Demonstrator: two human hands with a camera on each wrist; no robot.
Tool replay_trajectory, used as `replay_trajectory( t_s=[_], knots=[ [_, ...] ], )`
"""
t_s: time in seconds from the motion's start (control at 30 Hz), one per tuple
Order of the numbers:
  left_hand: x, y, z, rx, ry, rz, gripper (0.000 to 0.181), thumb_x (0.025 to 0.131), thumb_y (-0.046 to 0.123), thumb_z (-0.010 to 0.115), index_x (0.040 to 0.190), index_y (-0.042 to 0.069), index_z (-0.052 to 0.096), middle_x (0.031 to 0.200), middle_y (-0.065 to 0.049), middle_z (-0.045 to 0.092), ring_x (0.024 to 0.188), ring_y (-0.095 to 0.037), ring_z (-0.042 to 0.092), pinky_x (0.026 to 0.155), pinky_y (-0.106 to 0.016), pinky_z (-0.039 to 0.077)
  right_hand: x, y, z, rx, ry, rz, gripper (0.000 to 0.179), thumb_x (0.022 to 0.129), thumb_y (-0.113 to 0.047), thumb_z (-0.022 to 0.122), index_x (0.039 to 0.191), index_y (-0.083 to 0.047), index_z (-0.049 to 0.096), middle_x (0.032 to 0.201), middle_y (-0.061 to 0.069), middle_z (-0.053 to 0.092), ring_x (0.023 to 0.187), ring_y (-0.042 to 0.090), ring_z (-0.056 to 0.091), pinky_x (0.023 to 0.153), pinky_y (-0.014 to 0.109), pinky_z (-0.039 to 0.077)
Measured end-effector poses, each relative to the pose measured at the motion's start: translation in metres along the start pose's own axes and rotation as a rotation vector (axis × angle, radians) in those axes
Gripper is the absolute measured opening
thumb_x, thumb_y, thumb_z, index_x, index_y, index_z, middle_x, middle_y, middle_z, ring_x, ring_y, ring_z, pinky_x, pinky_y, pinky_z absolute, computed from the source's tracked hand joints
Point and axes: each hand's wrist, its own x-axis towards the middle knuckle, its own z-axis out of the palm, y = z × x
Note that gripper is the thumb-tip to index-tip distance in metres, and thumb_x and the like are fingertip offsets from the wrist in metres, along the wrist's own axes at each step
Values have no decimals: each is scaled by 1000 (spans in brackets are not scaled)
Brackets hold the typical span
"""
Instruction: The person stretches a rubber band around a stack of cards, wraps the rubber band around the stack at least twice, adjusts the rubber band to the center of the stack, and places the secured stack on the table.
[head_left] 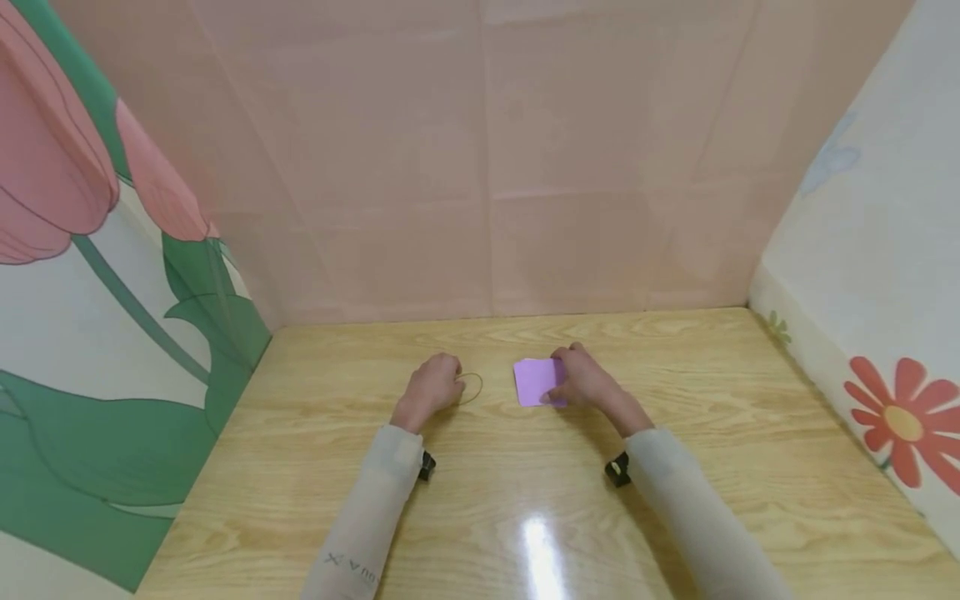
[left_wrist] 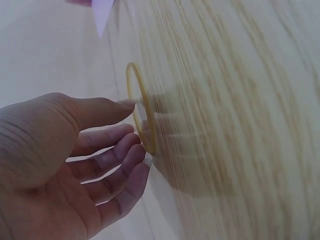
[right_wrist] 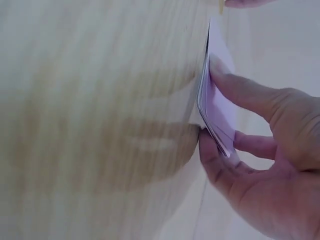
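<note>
A thin yellow rubber band (head_left: 471, 388) forms a loop at the fingertips of my left hand (head_left: 432, 385). In the left wrist view, the thumb and curled fingers meet the near side of the band (left_wrist: 145, 112), close over the wood surface. To the right, my right hand (head_left: 583, 382) grips a small stack of purple cards (head_left: 531, 382) with rounded corners. Seen from the right wrist, the thumb presses on the top face of the cards (right_wrist: 220, 95) and fingers reach under their lower edge. The stack bends there, showing several layers.
Both hands work over a light wood-grain table (head_left: 480, 500). A pink-beige covering (head_left: 480, 167) rises behind it. Panels painted with tulips (head_left: 135, 317) and a red flower (head_left: 903, 421) border the left and right sides.
</note>
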Motion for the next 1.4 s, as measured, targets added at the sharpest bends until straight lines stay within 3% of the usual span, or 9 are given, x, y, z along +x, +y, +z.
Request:
replay_trajectory(
  t_s=[0.23,0.4,0.57,0.73,0.9,1.0,1.13,1.27,1.4],
  knots=[
    [0,-1,2,4,-1,4,48,102,14,66,65,15,36,63,2,30,53,-12,28,48,-26,23,-4,4,2,64,100,-20,49,90,-10,80,133,9,65,100,23,69,87,29,61,74,37,54],
    [0,-1,2,12,0,11,48,103,14,65,65,16,36,61,3,29,52,-12,28,48,-25,25,-6,4,2,157,139,91,66,89,-12,83,143,12,54,115,30,73,102,38,71,86,44,62],
    [0,-1,1,8,1,9,46,104,14,65,65,15,40,61,3,31,51,-11,29,47,-25,27,-8,3,2,200,220,135,56,85,-14,87,127,16,63,117,32,74,107,42,73,87,46,64],
    [0,-2,2,16,3,-2,25,104,16,65,81,6,62,72,-2,52,56,-11,39,53,-26,35,-10,4,3,290,244,132,40,86,-9,85,121,6,71,110,28,77,98,36,76,71,33,63],
    [0,-3,2,-22,18,-65,18,104,17,66,111,3,74,103,-11,75,72,-16,59,73,-34,55,-12,5,4,381,224,145,42,89,-10,83,126,5,71,113,25,78,100,34,78,71,27,63],
    [1,-5,2,-43,22,-95,18,104,18,65,110,5,76,102,-8,76,77,-18,64,77,-37,58,-14,6,4,391,221,153,44,89,-14,85,125,8,72,112,24,78,101,34,79,75,28,64],
    [3,-7,4,-69,-10,-106,24,106,18,61,88,8,74,76,-1,65,63,-14,55,60,-30,49,-20,7,2,397,214,196,41,89,-20,86,120,4,75,115,21,78,107,33,77,78,25,62],
    [4,-8,6,-89,-72,-79,50,110,15,52,59,13,50,54,3,39,48,-11,36,45,-24,32,-26,7,1,456,209,237,36,89,-21,86,115,2,78,119,22,77,109,27,72,79,20,57],
    [2,-10,8,-98,-103,-31,53,110,11,50,58,17,38,58,4,35,48,-10,31,44,-22,28,-28,7,1,629,164,261,33,91,-11,82,117,9,75,113,23,78,95,18,74,78,23,62]
  ],
)
